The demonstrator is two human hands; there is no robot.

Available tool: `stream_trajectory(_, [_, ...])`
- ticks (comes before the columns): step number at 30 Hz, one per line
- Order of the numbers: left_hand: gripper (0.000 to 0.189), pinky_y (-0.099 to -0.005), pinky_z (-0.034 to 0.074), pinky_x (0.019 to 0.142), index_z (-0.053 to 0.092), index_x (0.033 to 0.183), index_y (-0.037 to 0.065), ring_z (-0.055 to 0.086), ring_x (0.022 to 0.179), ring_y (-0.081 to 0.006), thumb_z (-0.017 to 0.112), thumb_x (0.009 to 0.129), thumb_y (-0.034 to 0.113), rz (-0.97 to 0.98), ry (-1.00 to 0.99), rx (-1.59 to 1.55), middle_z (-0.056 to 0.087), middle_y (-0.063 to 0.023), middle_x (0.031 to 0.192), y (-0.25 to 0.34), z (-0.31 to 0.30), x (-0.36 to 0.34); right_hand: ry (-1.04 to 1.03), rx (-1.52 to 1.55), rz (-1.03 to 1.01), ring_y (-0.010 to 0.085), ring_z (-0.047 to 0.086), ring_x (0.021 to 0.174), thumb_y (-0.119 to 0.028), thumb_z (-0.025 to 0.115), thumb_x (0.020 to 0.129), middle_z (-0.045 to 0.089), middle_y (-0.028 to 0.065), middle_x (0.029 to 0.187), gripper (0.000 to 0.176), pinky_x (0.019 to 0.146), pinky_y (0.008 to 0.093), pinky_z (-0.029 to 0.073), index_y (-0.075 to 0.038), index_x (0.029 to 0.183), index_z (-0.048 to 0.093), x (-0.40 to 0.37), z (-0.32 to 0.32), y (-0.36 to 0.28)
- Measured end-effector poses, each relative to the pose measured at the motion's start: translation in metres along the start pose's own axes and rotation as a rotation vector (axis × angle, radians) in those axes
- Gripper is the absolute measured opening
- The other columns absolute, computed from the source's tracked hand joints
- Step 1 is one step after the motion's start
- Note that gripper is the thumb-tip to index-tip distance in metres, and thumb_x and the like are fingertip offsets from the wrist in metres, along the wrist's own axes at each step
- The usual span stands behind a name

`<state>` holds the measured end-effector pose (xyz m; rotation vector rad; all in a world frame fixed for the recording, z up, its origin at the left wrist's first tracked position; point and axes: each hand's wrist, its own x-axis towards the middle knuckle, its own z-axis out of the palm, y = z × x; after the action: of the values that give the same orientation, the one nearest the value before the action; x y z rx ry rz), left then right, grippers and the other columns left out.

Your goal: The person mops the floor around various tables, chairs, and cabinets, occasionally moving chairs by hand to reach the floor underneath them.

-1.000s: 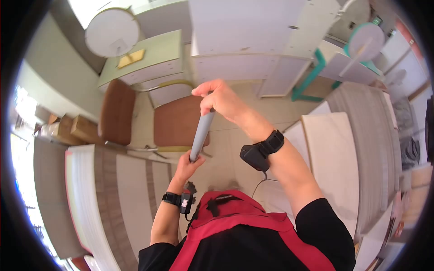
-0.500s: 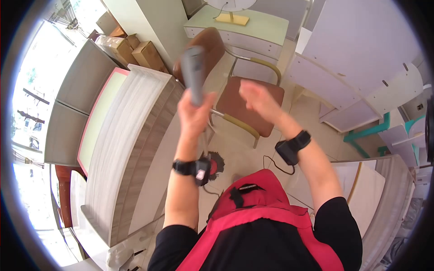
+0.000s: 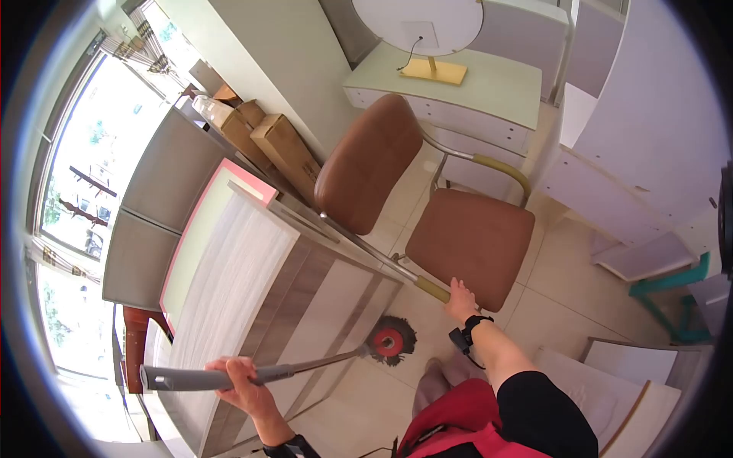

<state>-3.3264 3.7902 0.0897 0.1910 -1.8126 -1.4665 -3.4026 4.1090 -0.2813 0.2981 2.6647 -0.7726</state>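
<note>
My left hand (image 3: 246,388) is wrapped round the grey grip of a long-handled round brush (image 3: 191,378). The handle slants across the lower left; its metal pole runs down to a red hub with dark bristles, which rests on the floor tiles. My right hand (image 3: 460,300) grips the front end of the near armrest of a chair (image 3: 471,243). The chair has a brown padded seat and back, with metal arms and olive arm pads. Part of my right fingers is hidden by the hand itself.
A wood-grain desk (image 3: 229,282) with a grey partition (image 3: 156,206) stands at left. Cardboard boxes (image 3: 284,149) lie behind it. Beyond the chair is a pale green-topped table (image 3: 496,84) carrying a round mirror-like disc (image 3: 420,19). White panels (image 3: 649,130) and a teal frame (image 3: 672,284) stand right.
My left hand has lowered the brush handle from upright to slanting left. My right hand has moved from the air onto the chair's armrest. The camera view has shifted.
</note>
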Motion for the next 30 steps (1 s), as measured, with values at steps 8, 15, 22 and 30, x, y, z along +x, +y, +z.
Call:
stream_trajectory(8, [0.022,-0.021,0.03,0.049,0.039,0.079,0.01,0.037,0.053,-0.0072,0.058,0.09,0.016,0.008,0.044,0.031,0.041,-0.0007,0.065,0.003,-0.003,-0.009,-0.054,-0.059,-0.077,0.0361,0.061,0.089,-0.009,0.055,0.067,0.064,0.0199,0.09,0.022,0.079,0.0446,0.05,-0.005,0.086,0.066,-0.005,-0.035,0.116])
stream_trajectory(15, [0.017,-0.0215,0.031,0.05,0.041,0.08,0.009,0.039,0.055,-0.0077,0.056,0.09,0.01,-0.018,0.029,0.028,0.042,-0.0008,0.069,0.004,-0.01,-0.018,-0.226,-0.413,0.116,0.031,0.062,0.092,-0.014,0.065,0.061,0.066,0.0138,0.092,0.03,0.082,0.04,0.05,-0.012,0.091,0.068,-0.116,-0.087,0.26])
stream_trajectory(22, [0.017,-0.0211,0.035,0.05,0.043,0.082,0.009,0.044,0.057,-0.0088,0.058,0.086,0.003,-0.054,0.039,-0.069,0.05,-0.0024,0.076,0.002,-0.013,-0.018,-0.274,-0.102,0.256,0.0351,0.048,0.117,-0.025,0.066,0.076,0.051,0.022,0.124,0.052,0.099,0.037,0.039,0.0,0.12,0.053,-0.203,-0.081,0.278])
stream_trajectory(30, [0.018,-0.0223,0.036,0.052,0.049,0.075,0.006,0.044,0.058,-0.008,0.066,0.081,0.004,0.04,-0.149,-0.019,0.051,-0.0003,0.071,-0.014,-0.005,-0.014,0.183,0.278,-0.382,0.0393,0.049,0.113,-0.033,0.067,0.078,0.046,0.0324,0.122,0.062,0.095,0.0428,0.04,-0.005,0.128,0.044,-0.269,-0.106,-0.076])
